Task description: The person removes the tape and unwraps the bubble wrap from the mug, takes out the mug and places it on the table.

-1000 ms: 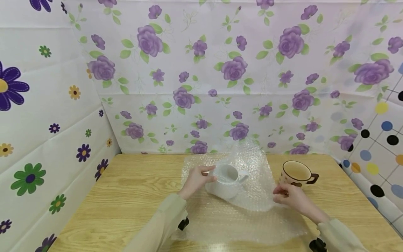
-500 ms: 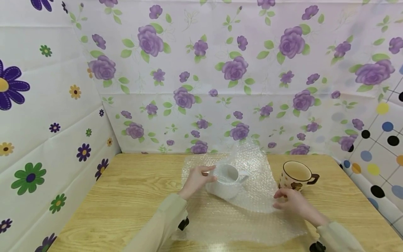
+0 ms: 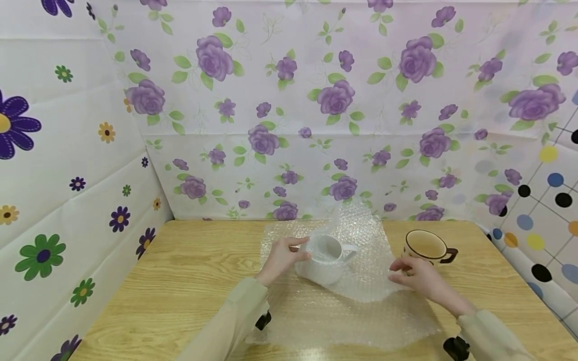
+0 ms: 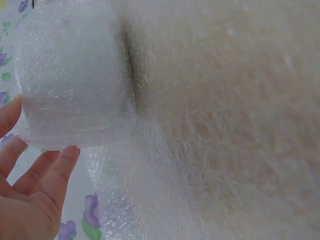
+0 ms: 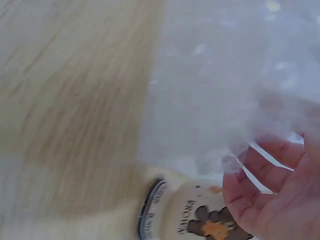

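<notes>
A white mug (image 3: 326, 248) lies on a sheet of bubble wrap (image 3: 343, 321), and a flap of the wrap covers its near side. My left hand (image 3: 283, 258) holds the mug from the left through the wrap, its handle pointing right. In the left wrist view, the fingertips (image 4: 70, 152) press on the wrapped mug (image 4: 75, 80). My right hand (image 3: 416, 277) pinches the raised right edge of the wrap, in front of a cream mug (image 3: 424, 244) with a dark rim and brown handle. The right wrist view shows the film (image 5: 200, 90) running over those fingers.
The wooden table (image 3: 180, 281) extends to either side of the wrap. Floral cloth (image 3: 293, 110) hangs behind it, with patterned sheets on the left and right. A back corner of the wrap (image 3: 356, 213) stands up near the cloth.
My right hand dipped slightly, then rose and shifted a little left with the wrap's edge, covering more of the cream mug. My left hand and the white mug have stayed still.
</notes>
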A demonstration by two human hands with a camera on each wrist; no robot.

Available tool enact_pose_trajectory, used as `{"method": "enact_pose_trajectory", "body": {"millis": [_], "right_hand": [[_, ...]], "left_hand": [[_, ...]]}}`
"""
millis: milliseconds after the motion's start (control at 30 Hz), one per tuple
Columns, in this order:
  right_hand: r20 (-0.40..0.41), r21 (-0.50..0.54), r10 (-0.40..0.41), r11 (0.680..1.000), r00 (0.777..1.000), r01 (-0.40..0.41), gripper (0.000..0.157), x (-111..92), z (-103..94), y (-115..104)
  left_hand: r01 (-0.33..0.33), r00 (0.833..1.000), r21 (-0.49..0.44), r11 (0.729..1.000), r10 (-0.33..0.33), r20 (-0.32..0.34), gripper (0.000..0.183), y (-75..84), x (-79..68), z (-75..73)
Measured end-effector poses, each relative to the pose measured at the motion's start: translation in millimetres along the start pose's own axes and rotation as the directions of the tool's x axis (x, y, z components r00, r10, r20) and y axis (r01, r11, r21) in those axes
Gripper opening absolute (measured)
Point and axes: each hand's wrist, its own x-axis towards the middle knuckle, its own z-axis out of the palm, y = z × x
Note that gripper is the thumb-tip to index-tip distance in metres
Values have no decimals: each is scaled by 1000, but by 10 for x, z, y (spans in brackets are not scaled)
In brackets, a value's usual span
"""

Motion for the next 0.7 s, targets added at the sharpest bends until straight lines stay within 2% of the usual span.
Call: {"method": "enact_pose_trajectory", "body": {"millis": [167,533,700], "right_hand": [[5,27,-19,999,1000,19,27,55,-27,-119],[0,166,-81,983,997,80,30,270,-41,-478],[22,225,-80,972,997,73,39,402,-4,-533]], "left_hand": [[2,1000,3,1000,-2,-4,40,-1,-1,0],[22,1000,16,1000,-22,-7,39,22,-4,0],[37,999,6,999,-37,-1,40,20,7,-4]]}}
